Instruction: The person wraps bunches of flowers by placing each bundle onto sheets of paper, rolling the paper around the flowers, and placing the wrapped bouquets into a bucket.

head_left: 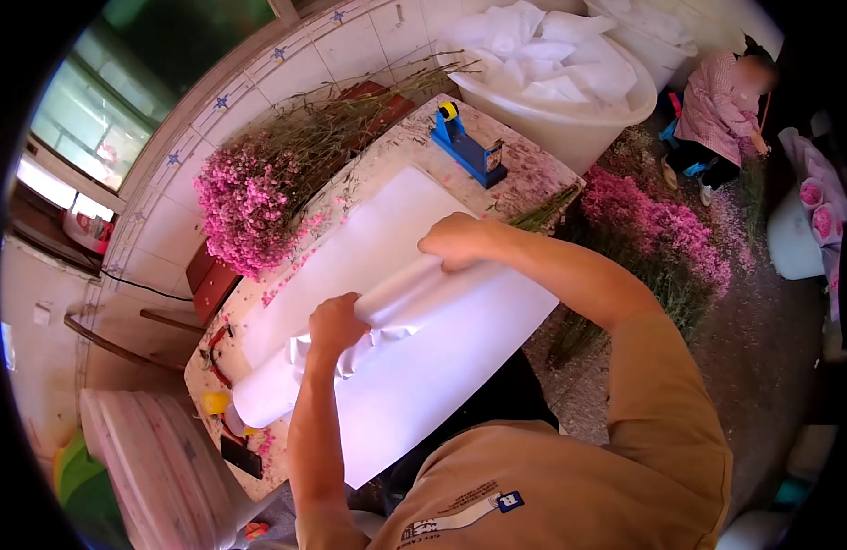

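Note:
A large sheet of white paper (432,339) lies over the table and hangs past its near edge, with a rolled or folded bundle across it. My left hand (338,323) is closed on the bundle's upper edge near the middle, where the paper is creased. Farther right, my right hand (455,240) grips the same bundle with curled fingers. Beyond the paper stands a blue tape dispenser (469,151) with yellow tape. Pink flowers (249,202) with long stems lie at the table's far left. What the paper wraps is hidden, apart from stems (544,209) showing near its right end.
Red-handled pliers (219,356) and a black phone (241,456) lie at the table's left. More pink flowers (657,225) are on the floor at right, near another person (717,119). A large white tub (556,105) stands behind the table.

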